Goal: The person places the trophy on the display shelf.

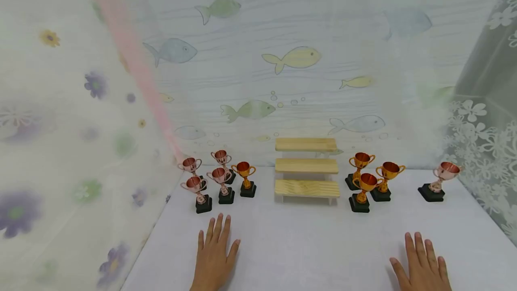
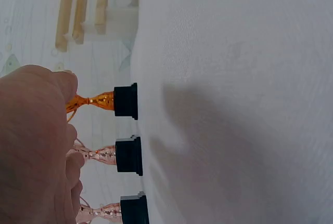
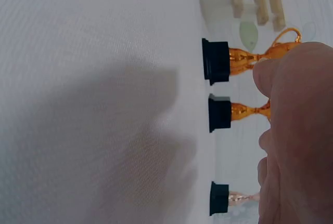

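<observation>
My left hand [image 1: 215, 257] is spread over the white tabletop with its fingers straight, holding nothing. Just beyond its fingertips is a cluster of small trophy cups on black bases: several rose-gold trophies [image 1: 195, 186] and one gold trophy [image 1: 247, 189]. My right hand [image 1: 422, 264], fingers also extended, holds nothing at the lower right. Past it stand three gold trophies [image 1: 367, 182] in a group and a single rose-gold trophy [image 1: 446, 172] farther right. In the wrist views, the left hand [image 2: 34, 146] and right hand [image 3: 307, 130] hide the cups' upper parts; shadows show below the hands.
A three-step stand [image 1: 307, 187] with pale wooden treads and light supports sits between the trophy groups, near the back. Behind it hangs a fish-print curtain [image 1: 299, 93]. A flower-print curtain [image 1: 81, 147] borders the left side; white floral lace [image 1: 476, 125] borders the right.
</observation>
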Tool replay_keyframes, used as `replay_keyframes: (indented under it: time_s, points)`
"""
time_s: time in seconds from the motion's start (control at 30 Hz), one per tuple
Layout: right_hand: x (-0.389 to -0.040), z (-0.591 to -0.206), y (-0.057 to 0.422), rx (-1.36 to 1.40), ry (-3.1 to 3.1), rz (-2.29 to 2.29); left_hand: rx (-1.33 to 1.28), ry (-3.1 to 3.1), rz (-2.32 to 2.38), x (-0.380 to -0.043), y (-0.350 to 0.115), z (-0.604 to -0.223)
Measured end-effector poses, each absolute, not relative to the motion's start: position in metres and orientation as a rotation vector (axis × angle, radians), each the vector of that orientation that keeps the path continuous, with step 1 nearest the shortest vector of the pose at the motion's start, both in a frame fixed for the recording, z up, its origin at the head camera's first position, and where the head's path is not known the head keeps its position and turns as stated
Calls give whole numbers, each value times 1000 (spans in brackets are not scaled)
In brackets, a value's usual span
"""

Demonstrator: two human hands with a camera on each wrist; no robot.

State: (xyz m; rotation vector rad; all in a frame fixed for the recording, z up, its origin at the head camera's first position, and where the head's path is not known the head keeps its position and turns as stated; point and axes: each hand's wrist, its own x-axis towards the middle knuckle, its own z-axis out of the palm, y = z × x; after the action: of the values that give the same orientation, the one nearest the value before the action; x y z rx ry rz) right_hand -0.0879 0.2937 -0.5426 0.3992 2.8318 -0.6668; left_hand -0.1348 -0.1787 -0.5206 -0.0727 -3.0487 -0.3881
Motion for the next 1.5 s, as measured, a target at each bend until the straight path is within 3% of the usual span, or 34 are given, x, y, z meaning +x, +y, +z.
replay_keyframes:
  time_s: [0.33,0.77,1.17,1.5]
  points:
    - [-90,-544,296,351,2817,-766,-145,-3027,-576,-140,-180,-517]
    - [-113,-494,305,38,2887,-1001,-233,-2723,-1526,-179,-158,-509]
    - [-161,-463,304,-106,3188,-1385,79,-2535,-2203,-227,-122,-511]
    - [-199,-466,302,-161,3204,-1477,342,-2225,-2554,-259,-94,-521]
